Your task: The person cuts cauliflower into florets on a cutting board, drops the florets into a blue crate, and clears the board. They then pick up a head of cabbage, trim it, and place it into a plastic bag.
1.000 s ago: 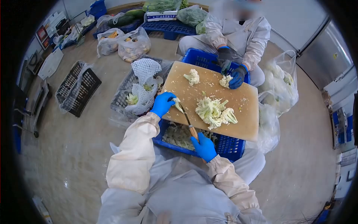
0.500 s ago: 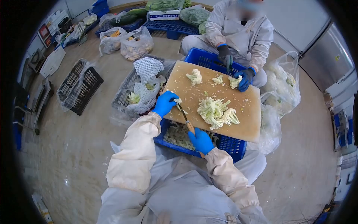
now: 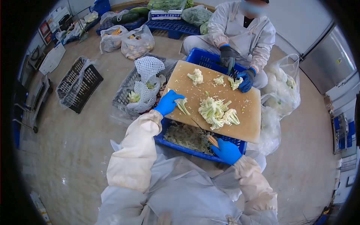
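Observation:
My left hand [image 3: 167,103], in a blue glove, is at the left edge of the cutting board [image 3: 247,123]. Its fingers are closed on the upper end of a cauliflower floret [image 3: 182,106], whose stem points down and right. In my right hand [image 3: 227,151], also blue-gloved, is a knife with a wooden handle [image 3: 213,141]. The dark blade points up and left, over the board's near edge, apart from the floret. A larger cut chunk of cauliflower [image 3: 212,111] lies mid-board, with a smaller piece [image 3: 231,117] against its right side.
Under the board stands a blue crate [image 3: 180,149] with trimmings inside. Opposite, a co-worker's gloved hand [image 3: 246,80] holds a floret, the other a knife. A crate with foam netting [image 3: 144,98] stands left; bags of cauliflower [image 3: 281,88] stand right; a black crate [image 3: 80,84] is farther left.
My right hand has drawn the knife down and right, away from the floret. The floret at my left fingers now shows more fully, its stem over the board.

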{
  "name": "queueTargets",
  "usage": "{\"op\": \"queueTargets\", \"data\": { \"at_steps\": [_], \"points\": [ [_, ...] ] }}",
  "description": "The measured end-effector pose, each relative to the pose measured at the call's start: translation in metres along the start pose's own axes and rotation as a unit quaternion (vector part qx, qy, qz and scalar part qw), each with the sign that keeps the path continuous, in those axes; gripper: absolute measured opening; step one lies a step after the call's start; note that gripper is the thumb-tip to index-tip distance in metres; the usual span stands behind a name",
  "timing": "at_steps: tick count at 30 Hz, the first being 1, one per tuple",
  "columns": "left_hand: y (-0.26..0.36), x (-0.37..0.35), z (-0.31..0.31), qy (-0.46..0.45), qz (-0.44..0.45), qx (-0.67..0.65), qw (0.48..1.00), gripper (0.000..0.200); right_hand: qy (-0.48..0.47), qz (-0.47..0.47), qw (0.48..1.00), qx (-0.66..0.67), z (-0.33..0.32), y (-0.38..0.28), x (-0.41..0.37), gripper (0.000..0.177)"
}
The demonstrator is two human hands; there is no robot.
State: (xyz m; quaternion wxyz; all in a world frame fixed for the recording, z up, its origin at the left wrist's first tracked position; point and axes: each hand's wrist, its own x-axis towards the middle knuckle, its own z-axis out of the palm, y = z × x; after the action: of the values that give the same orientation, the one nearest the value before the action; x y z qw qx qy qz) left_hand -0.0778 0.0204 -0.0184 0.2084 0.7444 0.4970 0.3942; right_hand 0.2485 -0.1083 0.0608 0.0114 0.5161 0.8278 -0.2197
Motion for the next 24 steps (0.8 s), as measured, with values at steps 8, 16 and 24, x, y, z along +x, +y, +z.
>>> {"op": "queueTargets", "data": {
  "at_steps": [8,16,24],
  "points": [
    [0.051,0.013,-0.011,-0.298,-0.022,-0.109,0.948,0.033,0.093,0.019,0.99,0.108,-0.006,0.017,-0.058,0.034],
    [0.055,0.053,0.075,-0.064,0.02,0.01,0.998,0.025,0.188,0.088,0.953,0.222,0.018,0.0,-0.038,0.026],
    [0.044,0.013,-0.006,-0.194,0.038,0.111,0.974,0.028,0.204,0.089,0.933,0.281,0.032,0.006,-0.03,0.026]
  ]
}}
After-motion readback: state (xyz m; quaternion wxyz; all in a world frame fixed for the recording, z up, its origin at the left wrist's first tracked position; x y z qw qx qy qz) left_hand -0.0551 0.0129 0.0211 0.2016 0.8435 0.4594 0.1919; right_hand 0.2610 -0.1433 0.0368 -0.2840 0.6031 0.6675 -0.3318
